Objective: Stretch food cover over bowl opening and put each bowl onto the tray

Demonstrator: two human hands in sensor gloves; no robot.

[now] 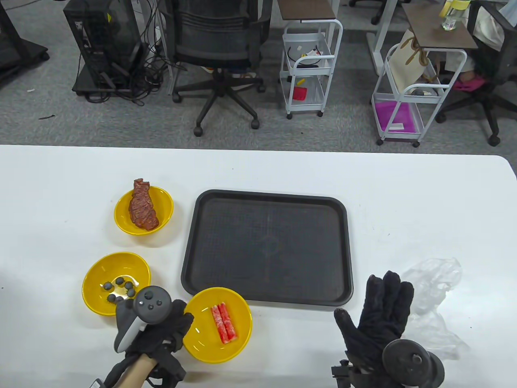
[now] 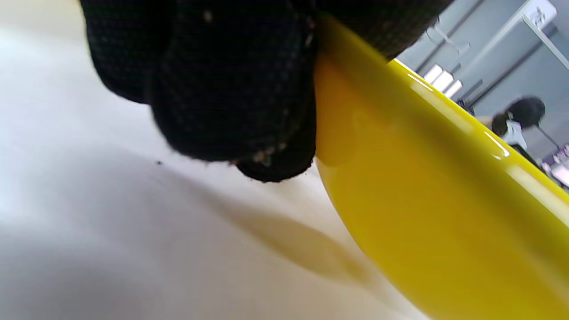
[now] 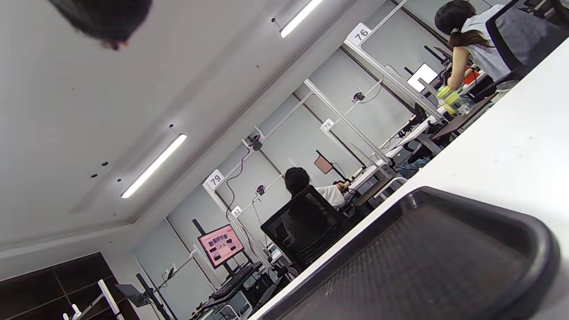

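At the near edge of the table, our left hand has its gloved fingers against the outer wall of the bowl of red sticks; in the left wrist view they press the yellow side, with part of the hand lying over the rim, so we judge it a grip on that rim, though the thumb is hidden. Our right hand lies flat with fingers spread and straight, holding nothing, just to the right of the tray's near right corner.

Working outward, the clear food covers lie crumpled on the table immediately right of that right hand, its fingertips near their edge but, as far as we can tell, not yet touching. The bowl of dark balls sits just left of the left hand, partly behind its tracker, and the bowl of meat stands farther back, well apart from both hands.

As for progress, we judge the task barely begun: all three bowls are uncovered and on the table left of the tray, which holds nothing. Every cover has yet to be stretched, every bowl yet to be moved.
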